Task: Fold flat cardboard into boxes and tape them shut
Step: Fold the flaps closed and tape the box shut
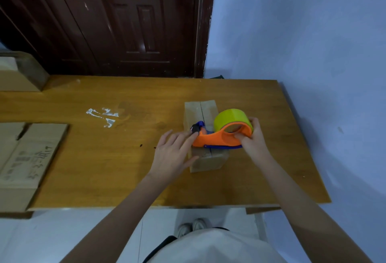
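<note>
Presently: folded box [205,137], seam partly taped; right hand [253,137] clenching tape dispenser [221,137]; left hand [174,154] flat, bracing at 9 o'clock; flat cardboard [31,158] unfolded.

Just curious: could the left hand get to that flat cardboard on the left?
Probably yes: the left hand is open, and only bare table lies between it and the flat cardboard.

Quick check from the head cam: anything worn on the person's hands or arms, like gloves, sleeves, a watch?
Nothing shows. The left hand and right hand are bare, with no gloves, rings or watch visible. Both forearms are uncovered right down to the frame's bottom edge; no sleeve appears.
</note>
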Demonstrator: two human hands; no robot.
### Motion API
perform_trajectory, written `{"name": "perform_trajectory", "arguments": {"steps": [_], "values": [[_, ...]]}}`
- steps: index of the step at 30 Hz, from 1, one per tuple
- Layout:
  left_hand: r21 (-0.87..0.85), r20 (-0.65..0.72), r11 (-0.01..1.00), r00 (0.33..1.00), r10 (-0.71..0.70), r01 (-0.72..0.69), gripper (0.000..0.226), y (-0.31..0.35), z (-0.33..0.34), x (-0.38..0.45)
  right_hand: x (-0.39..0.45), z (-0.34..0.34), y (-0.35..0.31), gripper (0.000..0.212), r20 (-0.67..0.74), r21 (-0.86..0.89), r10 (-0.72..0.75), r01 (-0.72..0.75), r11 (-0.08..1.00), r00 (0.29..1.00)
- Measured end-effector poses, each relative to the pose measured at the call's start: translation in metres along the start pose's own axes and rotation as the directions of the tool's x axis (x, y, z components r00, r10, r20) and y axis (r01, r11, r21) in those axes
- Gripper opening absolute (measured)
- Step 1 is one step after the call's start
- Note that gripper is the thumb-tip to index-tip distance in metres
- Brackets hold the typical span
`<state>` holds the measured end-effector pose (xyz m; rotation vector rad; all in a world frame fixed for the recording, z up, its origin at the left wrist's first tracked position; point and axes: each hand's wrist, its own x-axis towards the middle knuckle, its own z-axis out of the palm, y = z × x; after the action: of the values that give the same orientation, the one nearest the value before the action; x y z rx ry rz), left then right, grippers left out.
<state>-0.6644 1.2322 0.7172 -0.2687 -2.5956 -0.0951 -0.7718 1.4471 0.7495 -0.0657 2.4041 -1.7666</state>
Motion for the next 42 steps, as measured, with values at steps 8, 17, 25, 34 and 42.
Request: {"name": "perform_trajectory", "arguments": {"steps": [8, 17, 25, 34, 42], "values": [[-0.106, -0.117, 0.983, 0.98, -0.162, 0.15, 0.035, 0.003, 0.005, 0.013, 0.007, -0.007, -0.013, 0.029, 0.091, 0.183, 0.244, -0.258, 0.949, 0.965], [-0.431, 0.023, 0.847, 0.942, -0.334, 0.31, 0.049, -0.005, -0.002, 0.027, 0.0, -0.012, -0.004, 0.091, 0.296, 0.537, -0.019, -0.15, 0.83, 0.955], [-0.633, 0.309, 0.579, 0.853, -0.421, 0.514, 0.052, 0.007, -0.013, 0.041, -0.003, 0.004, -0.004, 0.085, 0.242, 0.615, 0.01, -0.162, 0.772, 0.97], [-0.676, 0.511, 0.304, 0.724, -0.462, 0.671, 0.033, -0.003, -0.015, 0.038, -0.001, 0.024, 0.001, 0.084, 0.244, 0.575, -0.006, -0.14, 0.806, 0.97], [-0.483, 0.788, 0.023, 0.445, -0.426, 0.876, 0.044, -0.011, -0.031, 0.039, -0.007, 0.044, 0.004, 0.086, 0.239, 0.648, 0.02, -0.175, 0.742, 0.971]]}}
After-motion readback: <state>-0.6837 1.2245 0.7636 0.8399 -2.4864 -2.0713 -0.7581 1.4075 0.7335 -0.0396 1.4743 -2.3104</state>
